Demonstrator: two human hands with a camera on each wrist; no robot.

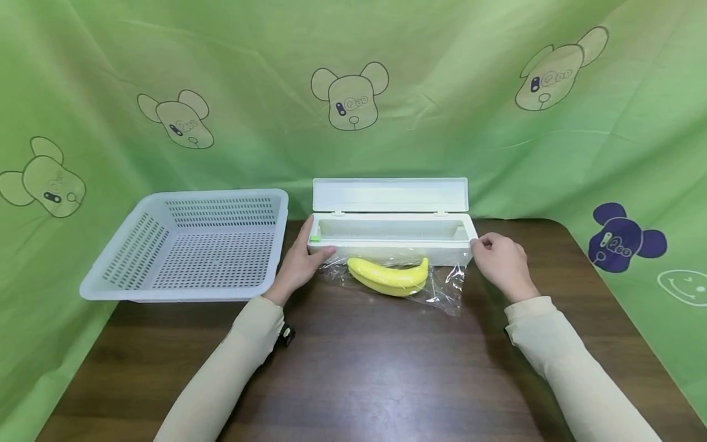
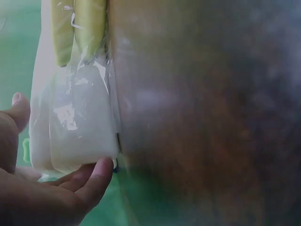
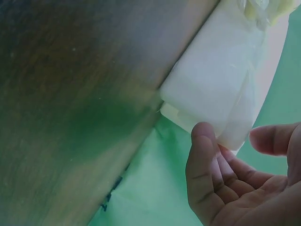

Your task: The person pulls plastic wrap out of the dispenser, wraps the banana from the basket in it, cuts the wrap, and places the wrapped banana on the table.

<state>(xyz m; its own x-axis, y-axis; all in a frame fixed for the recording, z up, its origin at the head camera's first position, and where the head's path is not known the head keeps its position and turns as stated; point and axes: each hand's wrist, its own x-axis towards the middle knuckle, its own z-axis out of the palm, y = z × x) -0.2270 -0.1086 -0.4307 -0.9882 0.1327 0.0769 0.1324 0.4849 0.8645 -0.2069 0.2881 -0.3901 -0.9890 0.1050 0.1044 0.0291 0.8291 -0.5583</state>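
Note:
A long white cling film box (image 1: pixel 392 253) stands on the table with its hinged lid (image 1: pixel 390 195) raised at the back. My left hand (image 1: pixel 298 264) holds its left end, thumb on the front face and fingers along the side. At the opposite end, my right hand (image 1: pixel 501 263) has curled fingers and grips the corner; in the right wrist view its fingertips (image 3: pixel 203 134) touch the end wall. Clear film (image 1: pixel 444 290) spreads from the box's front onto the table. A yellow banana (image 1: pixel 386 277) lies with the film, close to the front wall.
A white perforated plastic basket (image 1: pixel 185 293) stands left of the box, near my left forearm. A small green piece (image 1: pixel 315 239) sits at the box's left rim. Behind the brown wooden table (image 1: pixel 375 374) hangs a green curtain (image 1: pixel 265 147) printed with bear heads.

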